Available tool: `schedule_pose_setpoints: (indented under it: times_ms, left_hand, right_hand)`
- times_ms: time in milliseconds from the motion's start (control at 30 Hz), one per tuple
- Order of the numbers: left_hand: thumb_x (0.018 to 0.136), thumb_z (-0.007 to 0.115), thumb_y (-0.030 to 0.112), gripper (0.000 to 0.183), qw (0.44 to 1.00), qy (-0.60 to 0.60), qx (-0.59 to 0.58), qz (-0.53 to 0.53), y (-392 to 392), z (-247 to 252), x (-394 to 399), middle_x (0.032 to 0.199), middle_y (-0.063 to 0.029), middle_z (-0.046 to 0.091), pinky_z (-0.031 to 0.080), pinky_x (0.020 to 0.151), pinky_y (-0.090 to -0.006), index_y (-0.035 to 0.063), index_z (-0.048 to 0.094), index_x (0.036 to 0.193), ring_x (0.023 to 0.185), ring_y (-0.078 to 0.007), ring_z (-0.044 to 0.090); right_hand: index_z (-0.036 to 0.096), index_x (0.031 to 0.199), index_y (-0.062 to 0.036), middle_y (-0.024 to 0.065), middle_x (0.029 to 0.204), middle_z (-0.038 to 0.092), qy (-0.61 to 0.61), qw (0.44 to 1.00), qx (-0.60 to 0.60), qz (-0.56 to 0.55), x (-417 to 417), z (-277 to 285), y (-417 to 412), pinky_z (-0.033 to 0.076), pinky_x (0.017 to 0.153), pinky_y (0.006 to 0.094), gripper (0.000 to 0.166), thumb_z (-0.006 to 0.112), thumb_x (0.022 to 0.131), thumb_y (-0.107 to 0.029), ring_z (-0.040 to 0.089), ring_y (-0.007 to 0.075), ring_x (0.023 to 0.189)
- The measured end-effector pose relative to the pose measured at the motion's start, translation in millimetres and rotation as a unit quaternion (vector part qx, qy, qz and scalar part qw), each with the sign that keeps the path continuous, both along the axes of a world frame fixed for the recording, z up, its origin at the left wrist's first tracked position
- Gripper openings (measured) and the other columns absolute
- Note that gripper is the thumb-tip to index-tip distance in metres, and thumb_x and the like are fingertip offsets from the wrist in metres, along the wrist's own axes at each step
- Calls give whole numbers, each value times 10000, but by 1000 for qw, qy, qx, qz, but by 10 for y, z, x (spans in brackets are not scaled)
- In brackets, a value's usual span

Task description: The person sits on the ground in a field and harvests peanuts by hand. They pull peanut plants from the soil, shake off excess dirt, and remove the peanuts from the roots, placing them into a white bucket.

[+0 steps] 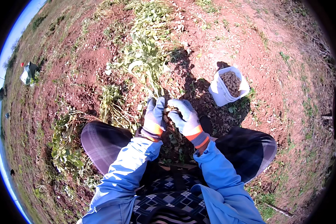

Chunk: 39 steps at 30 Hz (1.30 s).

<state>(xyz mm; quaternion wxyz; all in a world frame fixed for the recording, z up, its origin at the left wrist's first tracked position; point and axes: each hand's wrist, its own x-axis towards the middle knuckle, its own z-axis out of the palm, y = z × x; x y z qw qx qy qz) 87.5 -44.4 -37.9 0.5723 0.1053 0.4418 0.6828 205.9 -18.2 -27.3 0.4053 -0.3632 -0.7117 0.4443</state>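
A bundle of uprooted peanut plants (pixel 149 64) lies before me, leafy tops pointing away and stems running down to my gloves. My left hand (pixel 154 113), in a grey-coated work glove with an orange cuff band, grips the stems near the root end. Close beside it, my right hand (pixel 184 114) wears a matching glove. Its thumb and forefinger close around peanut pods (pixel 172 107) at the roots. More brown pods (pixel 165 118) show between the two hands, partly hidden by the fingers.
A white plastic bucket (pixel 219 92) holding peanuts in the shell (pixel 231 82) stands to the right on reddish soil. Other pulled plants (pixel 112 103) lie at left. My bent knees (pixel 105 142) flank the work. A stick (pixel 280 210) lies lower right; a pale green sack-like object (pixel 29 73) sits far left.
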Motion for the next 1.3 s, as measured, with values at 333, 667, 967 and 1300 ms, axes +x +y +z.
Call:
schedule_pose_setpoints:
  times_ms: [333,667,967,1300]
  left_hand:
    - [867,462,236,264,992,-79,89,30,-51,-105,76,843,-68,538,465,618,-259,65,393,1055,740,-147,540]
    - [889,383,215,212,990,-103,66,-70,-7,-182,-51,841,-42,590,276,946,-371,59,497,976,848,-155,525]
    - [805,547,100,181,996,-74,33,-38,-1,-214,-82,944,-54,586,411,820,-278,46,539,977,867,-146,546]
    - [788,542,7,224,997,16,57,-57,18,-269,19,860,-43,583,475,641,-240,62,510,1003,762,-131,572]
  right_hand:
    - [530,924,-109,115,674,477,-126,984,124,-11,-115,87,-66,391,549,376,258,537,671,-63,479,301,627]
    - [491,856,-91,141,751,451,-146,984,103,22,-113,-30,-21,396,531,364,213,546,657,-37,483,309,608]
    - [477,827,-25,9,704,452,78,988,-132,16,-46,-201,5,366,533,213,90,514,759,21,433,70,609]
    - [511,876,-66,-70,639,437,104,980,-171,21,-22,-397,-25,276,417,163,106,523,779,-25,355,-2,502]
